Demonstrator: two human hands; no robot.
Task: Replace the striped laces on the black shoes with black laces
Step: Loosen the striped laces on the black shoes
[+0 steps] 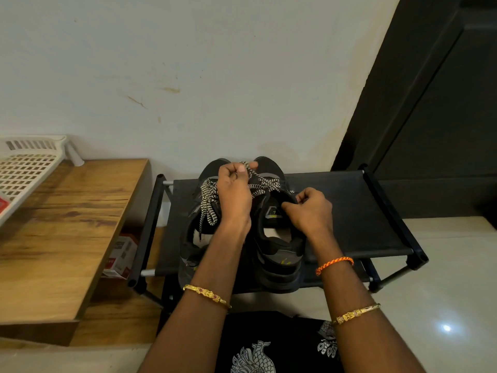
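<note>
Her left hand (234, 189) pinches the striped lace (265, 184) up off the right shoe (277, 238); her right hand (309, 211) grips its tongue. Both black shoes sit mid-rack (363, 211), laces loosened

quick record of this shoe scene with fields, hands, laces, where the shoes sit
shoes: two black shoes side by side on a black rack
laces: striped laces on both shoes, none fully removed
left hand: left hand pinches a striped lace of the right shoe, raised
right hand: right hand grips the right shoe's collar
black laces: not visible
beside: wooden table to the left
</note>
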